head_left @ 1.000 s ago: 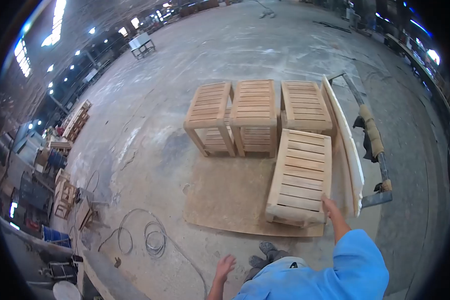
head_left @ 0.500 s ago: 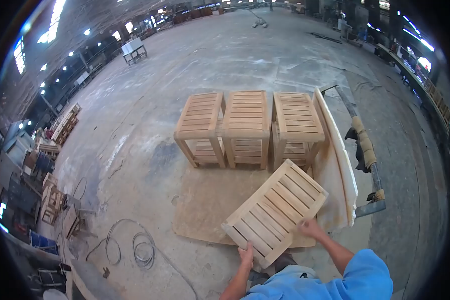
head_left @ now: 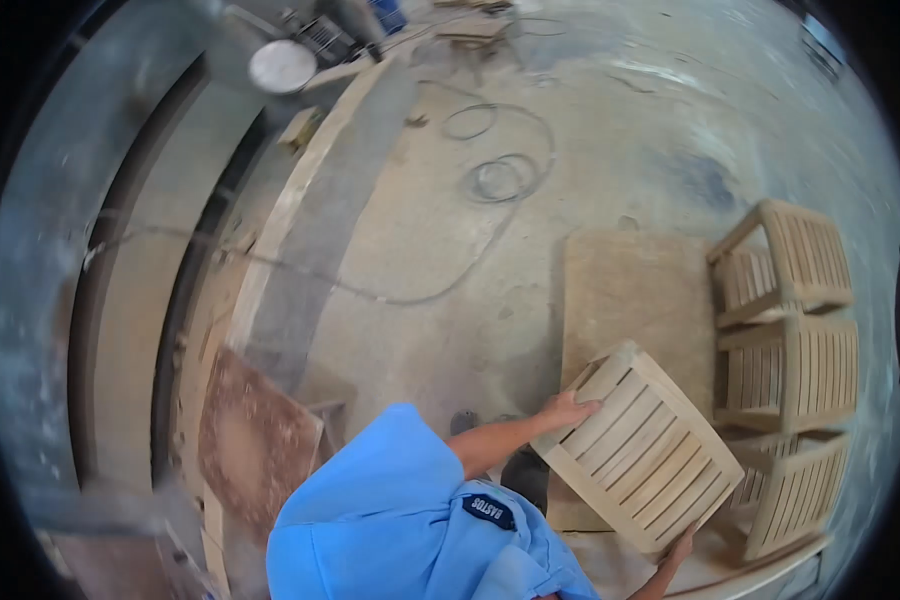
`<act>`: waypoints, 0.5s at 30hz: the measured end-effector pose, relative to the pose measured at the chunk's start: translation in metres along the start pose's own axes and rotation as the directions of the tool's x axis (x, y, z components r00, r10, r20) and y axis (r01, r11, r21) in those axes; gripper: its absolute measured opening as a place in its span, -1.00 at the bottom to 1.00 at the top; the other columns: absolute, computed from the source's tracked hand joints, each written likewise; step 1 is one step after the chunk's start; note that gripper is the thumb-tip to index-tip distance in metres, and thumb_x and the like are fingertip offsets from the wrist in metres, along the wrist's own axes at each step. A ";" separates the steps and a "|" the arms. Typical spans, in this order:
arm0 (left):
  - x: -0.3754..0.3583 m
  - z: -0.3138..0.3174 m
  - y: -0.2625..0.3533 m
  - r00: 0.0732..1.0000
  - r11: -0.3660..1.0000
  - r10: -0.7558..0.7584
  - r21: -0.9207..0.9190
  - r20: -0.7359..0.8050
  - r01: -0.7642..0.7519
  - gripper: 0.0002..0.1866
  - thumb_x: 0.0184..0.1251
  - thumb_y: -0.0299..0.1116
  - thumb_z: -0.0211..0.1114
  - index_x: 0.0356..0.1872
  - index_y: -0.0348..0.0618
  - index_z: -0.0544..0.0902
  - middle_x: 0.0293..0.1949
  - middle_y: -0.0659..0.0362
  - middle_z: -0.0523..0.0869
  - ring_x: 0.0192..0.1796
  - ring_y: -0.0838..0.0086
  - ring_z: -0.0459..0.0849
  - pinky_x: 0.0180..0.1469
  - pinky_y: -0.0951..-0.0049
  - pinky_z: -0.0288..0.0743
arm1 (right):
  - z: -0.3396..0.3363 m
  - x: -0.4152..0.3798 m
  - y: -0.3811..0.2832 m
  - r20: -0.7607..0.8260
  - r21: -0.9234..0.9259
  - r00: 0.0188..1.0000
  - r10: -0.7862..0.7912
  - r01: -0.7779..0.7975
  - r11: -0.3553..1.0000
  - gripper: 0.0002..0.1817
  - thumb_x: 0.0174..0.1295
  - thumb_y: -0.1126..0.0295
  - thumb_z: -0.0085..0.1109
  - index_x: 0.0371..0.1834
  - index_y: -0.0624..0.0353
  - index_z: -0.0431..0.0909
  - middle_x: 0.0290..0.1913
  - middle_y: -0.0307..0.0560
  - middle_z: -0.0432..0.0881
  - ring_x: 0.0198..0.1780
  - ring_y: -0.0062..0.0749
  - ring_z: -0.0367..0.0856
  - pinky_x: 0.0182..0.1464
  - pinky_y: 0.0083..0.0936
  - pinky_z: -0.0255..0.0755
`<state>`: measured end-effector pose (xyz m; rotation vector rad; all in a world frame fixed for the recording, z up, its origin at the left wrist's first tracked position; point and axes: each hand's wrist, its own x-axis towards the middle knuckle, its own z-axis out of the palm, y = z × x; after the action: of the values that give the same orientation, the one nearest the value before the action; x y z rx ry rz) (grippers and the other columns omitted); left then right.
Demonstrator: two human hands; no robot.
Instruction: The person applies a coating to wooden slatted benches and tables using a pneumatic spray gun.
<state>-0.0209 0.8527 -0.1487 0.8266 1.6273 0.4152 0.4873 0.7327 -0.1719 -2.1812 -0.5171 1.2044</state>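
A wooden slatted stool (head_left: pixel 648 458) is tilted in front of my body, its slatted top turned towards me. My left hand (head_left: pixel 572 408) is closed on its upper left side, with the thumb lying over the frame. At the lower right edge, my right hand (head_left: pixel 678 548) grips the frame, its fingers partly hidden. Under the stool lies a flat brown board (head_left: pixel 638 290) on the floor. To the right stand three similar stools in a row: a far one (head_left: pixel 818 255), a middle one (head_left: pixel 822 372) and a near one (head_left: pixel 805 502).
A thin hose (head_left: pixel 505 180) loops across the floor and runs left. On my left is a worn reddish-brown board (head_left: pixel 255 440), close to a long ledge (head_left: pixel 320 215). A round white lid (head_left: pixel 282 66) sits at the upper left.
My view has swung to the left, so the row of stools is now at the right. The held stool has turned, and my right hand has moved from its slats to its edge.
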 end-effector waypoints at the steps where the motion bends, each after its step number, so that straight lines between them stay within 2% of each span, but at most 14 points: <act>1: -0.007 -0.003 0.007 1.000 1.000 -0.004 0.019 -0.027 0.005 0.03 0.00 0.45 0.28 0.12 -0.49 0.54 0.08 -0.25 0.64 0.17 0.06 0.63 0.18 0.20 0.48 | 0.000 0.000 -0.004 0.028 0.015 1.000 0.005 -0.005 1.000 -0.08 0.32 -0.29 0.03 0.38 0.42 0.32 0.31 0.12 0.49 0.28 -0.13 0.45 0.33 -0.32 0.28; 3: -0.016 -0.002 0.005 0.997 1.000 0.012 0.029 -0.072 -0.010 0.03 -0.01 0.44 0.28 0.11 -0.51 0.54 0.06 -0.25 0.65 0.16 0.05 0.64 0.17 0.19 0.48 | -0.001 -0.011 -0.019 0.076 0.040 0.997 0.006 -0.009 0.999 -0.05 0.31 -0.30 0.03 0.40 0.44 0.30 0.32 0.12 0.48 0.28 -0.10 0.45 0.34 -0.32 0.28; 6: -0.024 -0.001 0.005 0.986 0.999 0.029 0.020 -0.165 -0.026 -0.01 0.00 0.39 0.31 0.11 -0.51 0.54 0.04 -0.25 0.66 0.13 0.06 0.66 0.16 0.20 0.50 | 0.015 -0.034 -0.060 0.086 -0.071 0.996 -0.002 0.009 0.997 -0.04 0.29 -0.32 0.04 0.40 0.42 0.29 0.34 0.12 0.45 0.28 -0.09 0.46 0.33 -0.31 0.31; 8: -0.058 -0.022 0.022 0.977 1.000 -0.016 0.019 -0.211 0.021 -0.06 0.03 0.31 0.36 0.13 -0.47 0.54 0.03 -0.23 0.67 0.11 0.09 0.67 0.15 0.24 0.52 | 0.011 -0.011 -0.063 0.246 0.011 0.967 0.063 -0.068 0.998 -0.07 0.30 -0.28 0.05 0.40 0.40 0.29 0.34 0.12 0.45 0.28 -0.09 0.46 0.31 -0.29 0.34; 9: -0.068 -0.028 0.022 0.970 1.000 0.003 -0.014 -0.242 -0.006 -0.08 0.03 0.28 0.38 0.12 -0.48 0.55 0.01 -0.21 0.68 0.09 0.12 0.68 0.13 0.26 0.53 | 0.010 0.007 -0.059 0.331 0.055 0.939 0.097 -0.122 0.991 -0.09 0.30 -0.27 0.05 0.40 0.39 0.30 0.34 0.12 0.45 0.28 -0.09 0.46 0.30 -0.28 0.36; 12: -0.118 -0.025 0.010 0.909 0.996 0.052 -0.050 -0.414 -0.080 -0.15 0.04 0.19 0.44 0.09 -0.48 0.56 -0.06 -0.15 0.71 0.02 0.21 0.70 0.07 0.31 0.54 | 0.036 0.077 -0.027 0.600 0.123 0.799 0.042 -0.144 0.982 -0.17 0.33 -0.18 0.05 0.40 0.36 0.30 0.31 0.11 0.46 0.27 -0.07 0.48 0.26 -0.26 0.41; 13: -0.138 -0.018 0.005 0.883 0.994 0.034 -0.079 -0.468 -0.080 -0.17 0.04 0.16 0.45 0.08 -0.47 0.57 -0.07 -0.12 0.72 0.00 0.24 0.70 0.05 0.32 0.54 | 0.041 0.073 -0.038 0.694 0.152 0.719 0.025 -0.182 0.971 -0.25 0.36 -0.11 0.02 0.36 0.35 0.34 0.24 0.10 0.53 0.21 -0.11 0.54 0.22 -0.29 0.46; 15: -0.169 0.004 -0.004 0.841 0.982 0.028 -0.141 -0.540 -0.123 -0.22 0.07 0.11 0.46 0.08 -0.45 0.58 -0.09 -0.07 0.73 -0.03 0.32 0.69 0.03 0.34 0.54 | 0.048 0.067 -0.078 0.806 0.157 0.589 -0.058 -0.118 0.981 -0.30 0.39 -0.09 -0.01 0.33 0.33 0.37 0.18 0.07 0.58 0.14 -0.16 0.59 0.17 -0.31 0.48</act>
<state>-0.0106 0.7294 -0.0338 0.6768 2.0416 0.8959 0.4766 0.8454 -0.1827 -1.3528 -0.6759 2.1734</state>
